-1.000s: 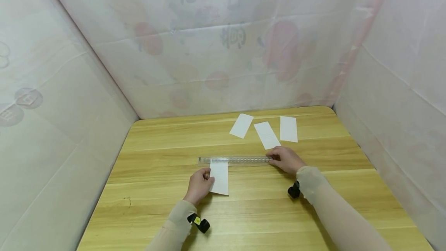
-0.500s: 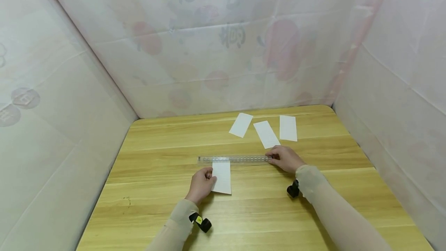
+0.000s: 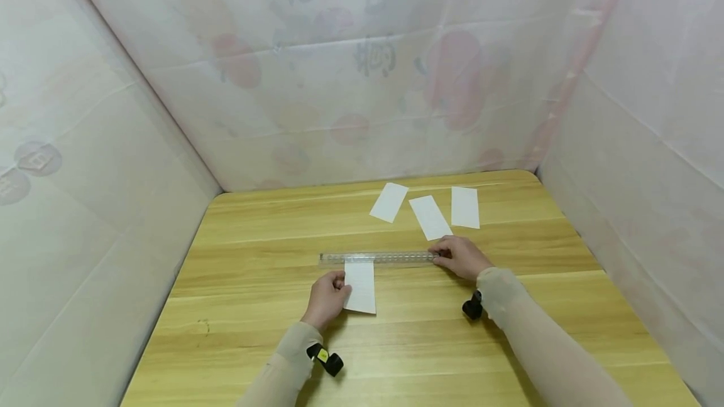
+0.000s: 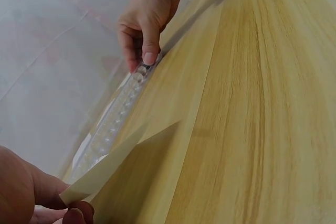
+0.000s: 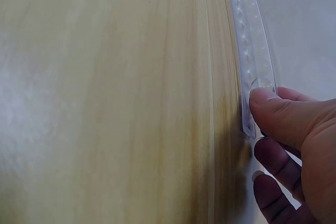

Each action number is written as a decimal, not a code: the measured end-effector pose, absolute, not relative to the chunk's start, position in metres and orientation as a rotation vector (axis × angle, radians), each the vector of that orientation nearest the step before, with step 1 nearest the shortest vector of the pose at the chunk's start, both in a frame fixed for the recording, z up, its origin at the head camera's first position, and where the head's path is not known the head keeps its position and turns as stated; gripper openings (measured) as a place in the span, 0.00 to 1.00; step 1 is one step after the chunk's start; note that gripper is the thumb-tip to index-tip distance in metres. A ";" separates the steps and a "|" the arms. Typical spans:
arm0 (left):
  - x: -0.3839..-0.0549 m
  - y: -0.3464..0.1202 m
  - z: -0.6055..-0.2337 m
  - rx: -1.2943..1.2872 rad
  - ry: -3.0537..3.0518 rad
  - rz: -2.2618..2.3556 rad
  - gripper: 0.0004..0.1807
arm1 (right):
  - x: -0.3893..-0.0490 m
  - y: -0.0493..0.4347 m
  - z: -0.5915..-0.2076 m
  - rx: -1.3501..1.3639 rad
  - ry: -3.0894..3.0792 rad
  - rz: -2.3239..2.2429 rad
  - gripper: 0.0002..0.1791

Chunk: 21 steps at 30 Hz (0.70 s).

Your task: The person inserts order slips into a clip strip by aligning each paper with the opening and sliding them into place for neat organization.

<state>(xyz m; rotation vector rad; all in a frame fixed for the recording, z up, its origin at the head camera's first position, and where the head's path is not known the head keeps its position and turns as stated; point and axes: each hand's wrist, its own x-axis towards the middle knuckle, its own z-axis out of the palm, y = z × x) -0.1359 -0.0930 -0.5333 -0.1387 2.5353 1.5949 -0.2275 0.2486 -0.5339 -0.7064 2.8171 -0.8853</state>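
Observation:
My left hand (image 3: 328,299) pinches the left edge of a small white paper slip (image 3: 360,287) between thumb and fingers. In the left wrist view the slip (image 4: 105,171) is tilted up off the table and casts a shadow. The top of the slip meets the near edge of a long clear plastic ruler (image 3: 396,257), which lies crosswise on the table. My right hand (image 3: 460,258) pinches the ruler's right end. In the right wrist view the thumb lies on top of the ruler (image 5: 249,35), with the other fingers at and beyond its far side and end.
Three more white paper slips lie toward the back of the wooden table (image 3: 254,331): a left one (image 3: 389,202), a middle one (image 3: 431,217) close behind the right hand, and a right one (image 3: 466,207). Printed cloth walls (image 3: 351,99) surround the table's back and sides.
The left hand has shifted the paper slip slightly to the right along the ruler. The ruler and the right hand have stayed nearly still.

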 end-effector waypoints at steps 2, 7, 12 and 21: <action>-0.137 -0.093 -0.534 -0.131 2.538 1.599 0.21 | -0.228 0.249 -0.534 -0.699 2.820 -0.894 0.12; -0.136 -0.092 -0.535 -0.138 2.539 1.591 0.21 | -0.228 0.250 -0.538 -0.700 2.813 -0.893 0.12; -0.136 -0.091 -0.536 -0.148 2.535 1.579 0.22 | -0.227 0.250 -0.539 -0.691 2.813 -0.899 0.12; -0.136 -0.091 -0.534 -0.095 2.515 1.592 0.23 | -0.226 0.248 -0.537 -0.666 2.800 -0.911 0.12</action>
